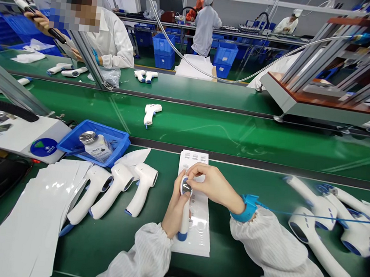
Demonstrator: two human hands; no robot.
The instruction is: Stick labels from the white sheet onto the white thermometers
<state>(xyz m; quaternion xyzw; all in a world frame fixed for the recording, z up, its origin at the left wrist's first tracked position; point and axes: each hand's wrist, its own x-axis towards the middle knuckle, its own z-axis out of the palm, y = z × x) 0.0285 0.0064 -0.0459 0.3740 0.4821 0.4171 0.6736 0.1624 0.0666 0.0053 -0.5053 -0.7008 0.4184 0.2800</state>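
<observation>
My left hand point(173, 210) is wrapped round a white infrared thermometer point(184, 221) with a blue handle end, its dark round display facing up. Thumb and fingers of my right hand point(211, 183) are pinched together at the top edge of that display; what lies between the fingertips, if anything, is too small to make out. A blue wrist strap point(246, 206) circles my right wrist. Beneath both hands lies a white sheet of printed labels point(199, 239). To the left, several white thermometers point(141, 191) rest on the green bench.
More thermometers point(315, 240) lie at the right. A blue tray point(89, 126) with a metal-topped bottle and white paper sheets point(30, 223) are on the left. Beyond, a green conveyor point(206, 127) carries a thermometer point(150, 113). Across it sits a co-worker point(112, 38); a metal-framed fixture point(324, 100) stands back right.
</observation>
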